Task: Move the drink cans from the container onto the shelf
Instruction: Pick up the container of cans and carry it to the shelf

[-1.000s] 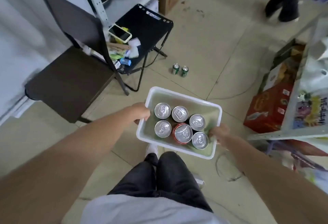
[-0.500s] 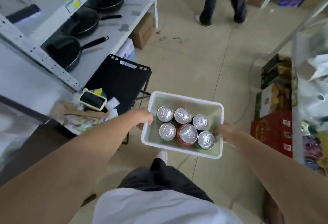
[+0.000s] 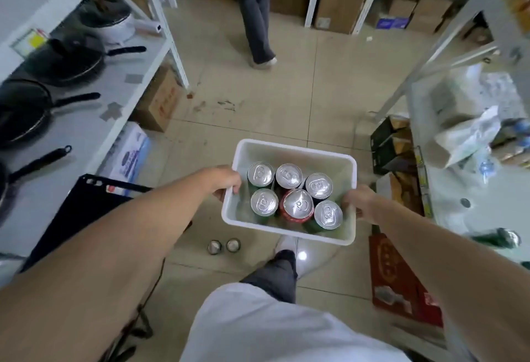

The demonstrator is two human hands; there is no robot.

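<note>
Left hand [image 3: 222, 182] and right hand [image 3: 357, 199] are clamped on opposite container [image 3: 289, 148] rims; six cans [image 3: 296, 204] held between; labels unreadable.

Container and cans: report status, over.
Left hand and right hand both gripping white container by its side rims. Six cans upright inside, none shelved. Two loose cans on floor near feet; person standing ahead.

White container [image 3: 292, 148] carried above the floor [image 3: 286, 98], left hand [image 3: 222, 182] and right hand [image 3: 358, 201] gripping its side rims, six drink cans [image 3: 296, 204] upright inside, two cans [image 3: 223, 245] below it on the floor
</note>
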